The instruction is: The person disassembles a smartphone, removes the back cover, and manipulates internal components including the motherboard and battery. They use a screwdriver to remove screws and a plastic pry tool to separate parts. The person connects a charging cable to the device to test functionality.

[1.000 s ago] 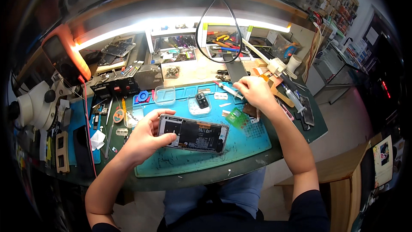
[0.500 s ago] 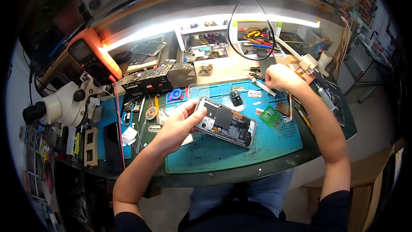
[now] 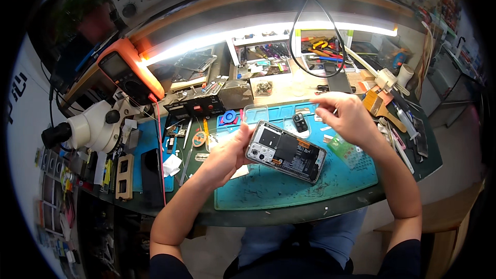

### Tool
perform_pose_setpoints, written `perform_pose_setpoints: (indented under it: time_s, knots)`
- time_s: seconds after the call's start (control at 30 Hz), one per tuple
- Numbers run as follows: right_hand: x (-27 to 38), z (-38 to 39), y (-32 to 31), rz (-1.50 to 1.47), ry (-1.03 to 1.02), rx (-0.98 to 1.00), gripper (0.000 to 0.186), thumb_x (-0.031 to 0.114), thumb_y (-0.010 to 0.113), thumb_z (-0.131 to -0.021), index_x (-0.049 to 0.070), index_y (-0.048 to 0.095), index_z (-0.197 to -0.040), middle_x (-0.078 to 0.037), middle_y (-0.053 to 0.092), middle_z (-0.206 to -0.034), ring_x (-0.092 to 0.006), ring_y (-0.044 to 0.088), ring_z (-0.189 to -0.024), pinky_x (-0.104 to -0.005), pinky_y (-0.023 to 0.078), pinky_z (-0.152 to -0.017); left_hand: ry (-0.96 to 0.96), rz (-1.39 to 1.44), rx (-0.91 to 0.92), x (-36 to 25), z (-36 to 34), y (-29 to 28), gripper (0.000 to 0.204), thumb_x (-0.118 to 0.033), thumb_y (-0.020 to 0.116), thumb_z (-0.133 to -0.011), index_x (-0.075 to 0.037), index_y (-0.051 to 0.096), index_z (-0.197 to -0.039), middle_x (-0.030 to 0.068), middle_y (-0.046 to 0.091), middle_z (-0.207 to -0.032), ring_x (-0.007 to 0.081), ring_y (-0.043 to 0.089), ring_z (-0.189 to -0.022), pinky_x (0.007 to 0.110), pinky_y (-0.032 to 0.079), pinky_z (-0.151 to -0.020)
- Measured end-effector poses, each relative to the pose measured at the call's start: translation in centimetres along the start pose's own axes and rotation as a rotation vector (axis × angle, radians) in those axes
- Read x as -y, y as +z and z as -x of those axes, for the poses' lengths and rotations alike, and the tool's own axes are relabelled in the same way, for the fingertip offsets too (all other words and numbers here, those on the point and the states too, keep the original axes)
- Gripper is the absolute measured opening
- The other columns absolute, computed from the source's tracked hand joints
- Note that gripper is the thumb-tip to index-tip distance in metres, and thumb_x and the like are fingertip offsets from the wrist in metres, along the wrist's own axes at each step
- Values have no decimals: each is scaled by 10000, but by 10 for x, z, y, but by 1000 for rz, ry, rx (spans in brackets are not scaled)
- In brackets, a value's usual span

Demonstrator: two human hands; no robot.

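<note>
An opened smartphone (image 3: 287,151) with its battery and inner parts bared lies tilted in my left hand (image 3: 227,157), the thumb along its left edge. It is held above the blue-green work mat (image 3: 248,196). Beyond the phone's far right corner, my right hand (image 3: 349,121) hovers over the mat. Its thumb and forefinger are bent and a little apart, and I see nothing between them. Close by, a dark camera module (image 3: 299,122) sits in a small clear tray. A green translucent sheet (image 3: 343,150) lies beneath the right wrist.
At the left stand a white microscope (image 3: 90,129) and an orange multimeter (image 3: 126,70) with a red lead. A black cable loop (image 3: 293,36) hangs at the back, before bins of tools. Pliers, tweezers and brushes (image 3: 395,124) crowd the right side.
My right hand has come left and nearer to the phone, its fist loosening into bent fingers. The phone stays in my left hand. The whole view has shifted slightly.
</note>
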State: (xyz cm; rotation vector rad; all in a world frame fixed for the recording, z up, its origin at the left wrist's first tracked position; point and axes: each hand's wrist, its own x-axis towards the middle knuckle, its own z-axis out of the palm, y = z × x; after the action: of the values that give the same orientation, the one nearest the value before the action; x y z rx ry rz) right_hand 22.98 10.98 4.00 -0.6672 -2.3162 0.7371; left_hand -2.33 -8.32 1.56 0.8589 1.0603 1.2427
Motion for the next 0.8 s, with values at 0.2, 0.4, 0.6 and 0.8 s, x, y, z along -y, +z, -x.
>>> perform_pose_setpoints:
  time_s: [0.2,0.4,0.6,0.8]
  knots:
    - [22,10,22,-417,-46,183,100,121,689,-1009,32,724,-1038,-111,738,-1086,-180,704,-1002,-349,575,-842,59,-77,34,3,2,2,484,-200,627,-1100,8,503,-1520,49,637,-1403,126,623,-1230,325,510,-1063]
    - [29,26,11,-855,116,533,153,134,664,-1057,-13,701,-1081,-100,736,-1217,-109,669,-1035,-307,567,-934,169,-35,42,14,6,-7,317,-110,581,-1110,-36,586,-1419,50,657,-1341,145,627,-1225,341,497,-1090]
    - [27,32,12,-941,124,507,160,111,671,-1055,-19,696,-1145,-75,735,-1158,-88,670,-1031,-291,566,-939,192,-21,67,10,3,2,280,-132,597,-1107,-54,613,-1376,42,666,-1288,148,629,-1222,340,495,-1090]
    - [44,32,27,-940,72,143,207,73,722,-1010,-10,693,-1197,-66,747,-1052,-99,727,-923,-265,600,-840,229,-247,-8,8,3,9,278,-175,695,-1065,-55,618,-1304,14,670,-1197,92,623,-1122,282,508,-985]
